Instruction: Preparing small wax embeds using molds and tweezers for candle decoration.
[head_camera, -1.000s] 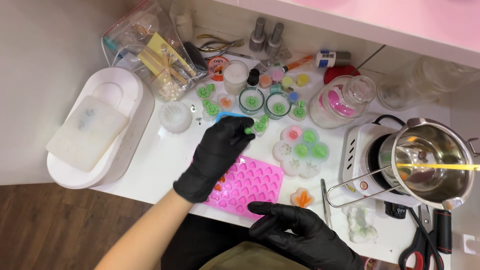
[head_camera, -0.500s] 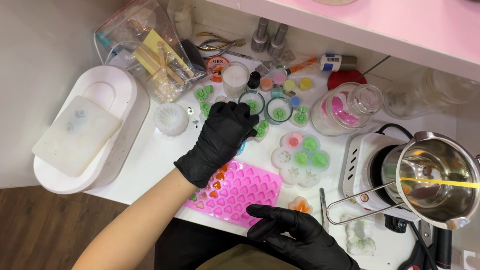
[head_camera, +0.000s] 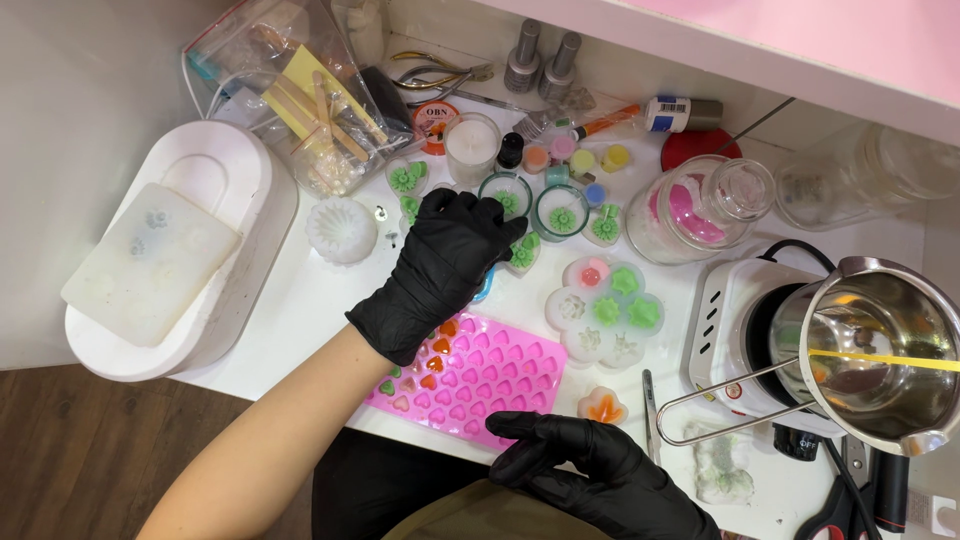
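Both my hands wear black gloves. My left hand (head_camera: 440, 270) reaches across the white table, palm down, fingers curled beside a small green flower-shaped wax piece (head_camera: 522, 254). Whether its fingertips hold anything is hidden. A bit of a blue thing (head_camera: 486, 287) peeks out from under it. Below the wrist lies a pink heart-cavity mould (head_camera: 490, 375), a few cavities filled orange and green. My right hand (head_camera: 590, 470) rests at the table's near edge, fingers spread, touching the mould's lower corner and holding nothing.
A white flower mould (head_camera: 605, 310) with green and red fills sits right of the hand. Two small glass cups (head_camera: 560, 212) hold green flowers. A hot plate (head_camera: 735, 330) carries a metal pot (head_camera: 880, 350) at right. A white oval tray (head_camera: 215, 170) stands left.
My left hand has moved away from the pink mould toward the back of the table, over the green pieces. My right hand has stayed at the near edge.
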